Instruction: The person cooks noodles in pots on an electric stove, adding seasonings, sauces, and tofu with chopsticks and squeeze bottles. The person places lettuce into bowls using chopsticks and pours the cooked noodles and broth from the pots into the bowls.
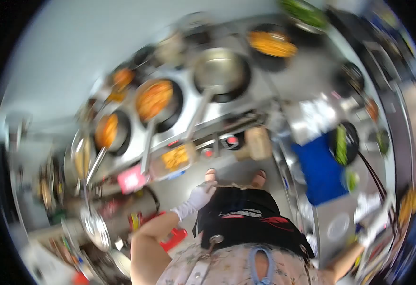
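The view is smeared by motion. My left hand [200, 195], in a white glove, is at the edge of the black apron [241, 211]; its fingers are too blurred to read. My right hand [370, 232], also in a white glove, reaches out over the right-hand counter. Its fingers are blurred too. Long thin dark strips [377, 178] run close to this hand from a black dish of green vegetables [341, 143]; whether the hand grips them I cannot tell. A white round lid or plate [338, 227] lies left of the hand, near a blue cloth [319, 166].
On the stove stand an empty-looking pan [219, 71], a pan of red-orange food [154, 100] and a smaller pan [107, 130]; their handles jut toward me. A tub of yellow pieces [175, 157] sits at the front edge. A large slotted spoon [95, 229] is at left.
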Tool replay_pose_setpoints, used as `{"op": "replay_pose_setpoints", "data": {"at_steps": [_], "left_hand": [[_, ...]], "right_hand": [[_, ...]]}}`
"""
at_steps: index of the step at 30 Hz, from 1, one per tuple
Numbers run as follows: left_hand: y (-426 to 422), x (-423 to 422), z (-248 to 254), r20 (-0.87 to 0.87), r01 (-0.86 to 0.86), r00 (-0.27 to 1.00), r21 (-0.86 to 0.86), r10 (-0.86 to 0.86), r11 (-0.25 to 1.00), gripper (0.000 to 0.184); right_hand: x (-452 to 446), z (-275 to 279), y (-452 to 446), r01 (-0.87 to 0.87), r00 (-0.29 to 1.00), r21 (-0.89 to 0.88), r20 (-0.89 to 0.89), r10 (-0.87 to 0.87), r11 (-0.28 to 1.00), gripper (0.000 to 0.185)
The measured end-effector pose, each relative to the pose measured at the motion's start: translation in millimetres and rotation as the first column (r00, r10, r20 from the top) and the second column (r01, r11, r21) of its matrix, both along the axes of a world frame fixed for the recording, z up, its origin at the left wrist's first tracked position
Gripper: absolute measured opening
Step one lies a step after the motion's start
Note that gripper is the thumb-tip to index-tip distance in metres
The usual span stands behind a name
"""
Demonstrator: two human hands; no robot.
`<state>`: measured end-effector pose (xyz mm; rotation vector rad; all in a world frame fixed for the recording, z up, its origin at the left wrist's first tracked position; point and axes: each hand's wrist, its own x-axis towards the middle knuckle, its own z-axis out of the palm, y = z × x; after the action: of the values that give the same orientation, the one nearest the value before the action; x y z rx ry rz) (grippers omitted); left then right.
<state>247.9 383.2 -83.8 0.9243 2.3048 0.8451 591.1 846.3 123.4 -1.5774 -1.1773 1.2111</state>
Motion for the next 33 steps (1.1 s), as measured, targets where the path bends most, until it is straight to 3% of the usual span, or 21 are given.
{"op": "replay_pose_setpoints", "data": {"at_steps": [1,2,3,4,6,7,8,9,10,11,12,13,15,17,19,23,25,28,29,32,33], "left_hand": [[-26,-5,4,-0.021,-0.103,0.994,-0.007,0.103,0.995,0.022],[-47,-13,8,0.005,-0.112,0.994,-0.104,0.113,0.988,0.024],[-69,-19,7,0.04,-0.098,0.993,-0.191,0.108,0.977,0.025],[-91,-27,4,0.028,-0.144,0.988,-0.182,0.151,0.973,0.025],[-143,-48,-3,0.001,-0.201,0.979,-0.212,0.206,0.956,0.028],[-172,-57,-16,-0.106,-0.233,0.971,-0.187,0.216,0.954,0.027],[-196,-71,-18,-0.097,-0.226,0.973,-0.176,0.211,0.958,0.027],[-216,-89,-21,0.067,-0.416,0.898,-0.195,0.435,0.888,0.028],[-236,-105,-22,0.223,-0.573,0.748,-0.257,0.625,0.778,0.028],[-252,-120,-29,0.24,-0.66,0.697,-0.154,0.675,0.736,0.028],[-263,-134,-35,0.264,-0.739,0.638,-0.053,0.724,0.671,0.028],[-267,-148,-31,0.272,-0.739,0.636,-0.056,0.722,0.672,0.028],[-261,-178,-8,0.521,-0.869,0.467,0.121,0.715,0.48,0.027],[-246,-199,16,0.59,-0.86,0.464,0.12,0.661,0.497,0.027],[-231,-214,19,0.673,-0.829,0.49,0.163,0.554,0.535,0.029],[-181,-231,19,0.788,-0.811,0.44,0.142,0.431,0.568,0.033],[-159,-236,31,0.879,-0.815,0.294,0.024,0.377,0.579,0.04],[-139,-239,48,0.895,-0.742,0.335,0.057,0.296,0.667,0.048],[-135,-239,44,0.946,-0.735,0.263,0.067,0.192,0.675,0.05],[-128,-242,44,0.913,-0.715,0.322,0.059,0.253,0.696,0.048],[-128,-241,39,0.928,-0.733,0.285,0.049,0.24,0.678,0.045]], "right_hand": [[-23,33,-19,-0.11,0.949,0.336,0.315,-0.001,0.936,0.035],[-30,41,-25,-0.215,0.96,0.399,0.254,0.118,0.891,0.037],[-29,38,-22,-0.31,0.89,0.488,0.45,0.069,0.816,0.039],[-66,42,-41,-0.192,0.98,0.504,0.142,0.139,0.842,0.039],[-135,39,-80,-0.416,0.909,0.536,0.225,0.351,0.734,0.041],[-195,49,-130,-0.299,0.952,0.437,0.077,0.296,0.848,0.043],[-240,39,-152,-0.429,0.885,0.584,0.116,0.452,0.689,0.044],[-276,26,-167,-0.499,0.796,0.522,-0.04,0.605,0.691,0.041],[-321,21,-185,-0.633,0.724,0.541,0.16,0.671,0.553,0.039],[-365,22,-222,-0.666,0.679,0.543,0.158,0.717,0.511,0.032],[-404,18,-243,-0.751,0.58,0.429,0.066,0.812,0.502,0.029],[-439,13,-263,-0.809,0.488,0.453,0.161,0.858,0.375,0.027],[-501,-5,-296,-0.85,0.316,0.469,0.088,0.945,0.24,0.025],[-549,-24,-319,-0.856,0.221,0.497,0.099,0.97,0.144,0.023],[-585,-40,-338,-0.879,0.195,0.444,-0.001,0.981,0.175,0.021],[-627,-71,-354,-0.882,0.138,0.456,0.0,0.99,0.123,0.016],[-628,-79,-355,-0.891,0.119,0.445,0.045,0.992,0.087,0.015],[-615,-57,-343,-0.936,0.114,0.347,0.151,0.982,0.055,0.015],[-615,-56,-337,-0.922,0.139,0.381,0.173,0.975,0.064,0.014],[-607,-37,-328,-0.896,0.167,0.432,0.117,0.979,0.101,0.014],[-607,-32,-329,-0.885,0.178,0.452,0.113,0.978,0.109,0.014]]}}
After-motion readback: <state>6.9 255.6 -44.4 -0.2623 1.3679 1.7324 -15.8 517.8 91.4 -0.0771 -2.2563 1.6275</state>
